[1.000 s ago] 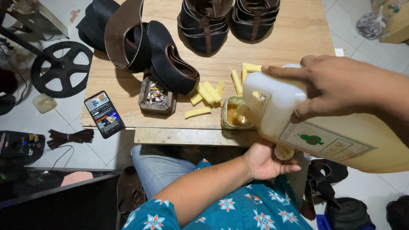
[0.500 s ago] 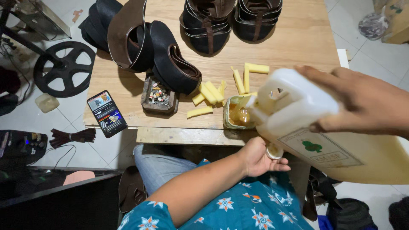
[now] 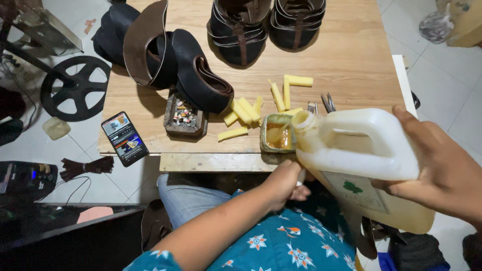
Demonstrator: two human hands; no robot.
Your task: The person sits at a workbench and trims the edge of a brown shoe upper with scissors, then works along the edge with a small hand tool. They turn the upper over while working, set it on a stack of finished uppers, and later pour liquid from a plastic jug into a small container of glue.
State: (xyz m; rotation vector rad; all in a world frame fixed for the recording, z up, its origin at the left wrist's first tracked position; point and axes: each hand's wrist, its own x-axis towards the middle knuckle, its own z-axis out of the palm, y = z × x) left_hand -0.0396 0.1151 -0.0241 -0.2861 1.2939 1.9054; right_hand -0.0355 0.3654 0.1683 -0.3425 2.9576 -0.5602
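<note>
Moved: jug [image 3: 361,150] tipped lower, spout nearer the small tin [image 3: 277,133].
Right hand [image 3: 442,170]: gripped the jug.
Left hand [image 3: 283,183]: closed below the spout; contents unclear.
Care: pour slowly, spout over tin.

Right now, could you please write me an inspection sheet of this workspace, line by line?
Surface: wooden table, bare in the middle.
Job's things: pale jug tilted, spout over the small tin of amber liquid.
Clutter: yellow foam strips, sandals, phone, small tray of bits.
Grippers: right hand holds the jug; left hand closed on a small thing, hidden.
Cables: thin cable on the floor.
Surroundings: tiled floor, black wheel.
</note>
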